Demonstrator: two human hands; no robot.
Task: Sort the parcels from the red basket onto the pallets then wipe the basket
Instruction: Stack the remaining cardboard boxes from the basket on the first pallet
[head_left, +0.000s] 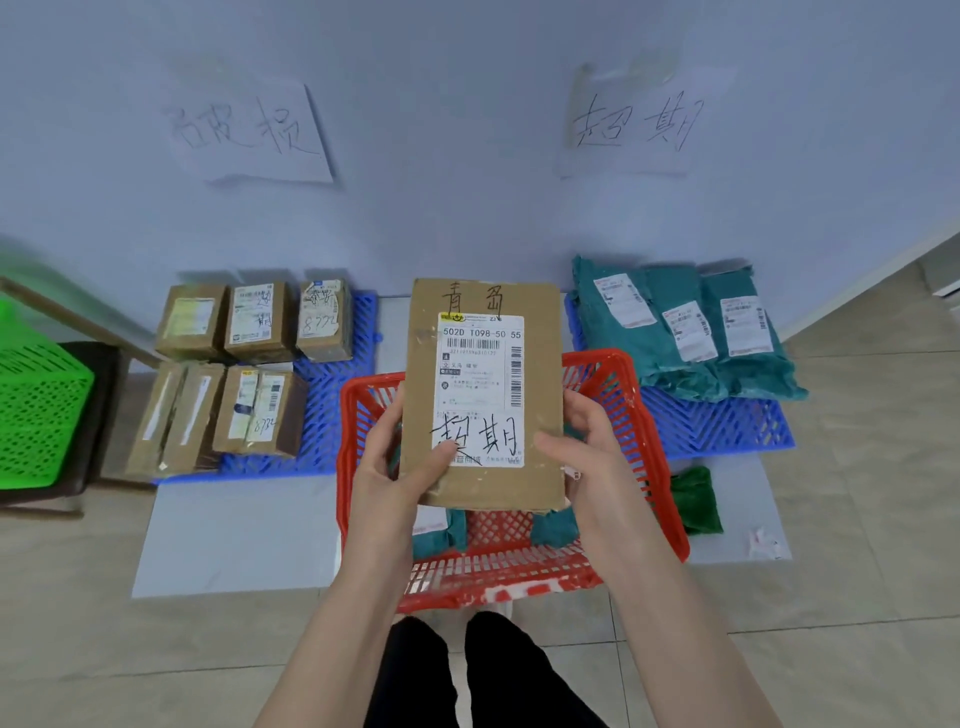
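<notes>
A flat brown cardboard parcel (483, 312) with a white shipping label and black handwriting is held upright above the red basket (654, 441). My left hand (395, 467) grips its lower left edge, thumb on the label. My right hand (592, 452) grips its lower right edge. Teal bag parcels (553, 527) lie on the basket's floor, partly hidden by the box. The left blue pallet (332, 395) carries several brown boxes (254, 322). The right blue pallet (727, 426) carries three teal bag parcels (685, 322).
Two handwritten paper signs hang on the wall, one (244, 130) above the left pallet and one (639, 122) above the right. A green basket (36, 415) sits on a dark stand at far left. A folded green cloth (693, 499) lies right of the red basket on a grey mat (234, 535).
</notes>
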